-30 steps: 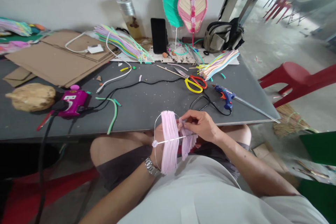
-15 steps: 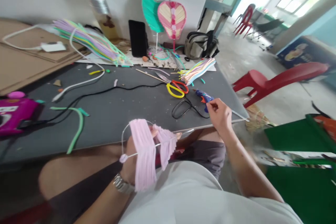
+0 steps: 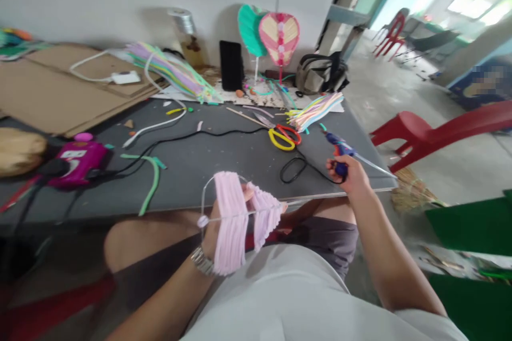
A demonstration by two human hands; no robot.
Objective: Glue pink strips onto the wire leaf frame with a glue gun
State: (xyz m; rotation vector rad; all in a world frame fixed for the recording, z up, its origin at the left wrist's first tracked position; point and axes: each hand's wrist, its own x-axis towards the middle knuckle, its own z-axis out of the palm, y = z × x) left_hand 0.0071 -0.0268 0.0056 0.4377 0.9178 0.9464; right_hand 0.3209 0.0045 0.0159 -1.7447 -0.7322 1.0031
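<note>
My left hand closed around wire loop wound with pale pink pipe cleaners, held just off table edge. Judged light, soft, springy; wire likely bends, so hold at wrapped part. My right hand gripping blue hot glue gun by handle.

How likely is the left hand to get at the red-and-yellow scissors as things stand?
Probably not without letting go: the left hand holds the pink pipe-cleaner bundle. Only a black cord lies between it and the scissors.
</note>
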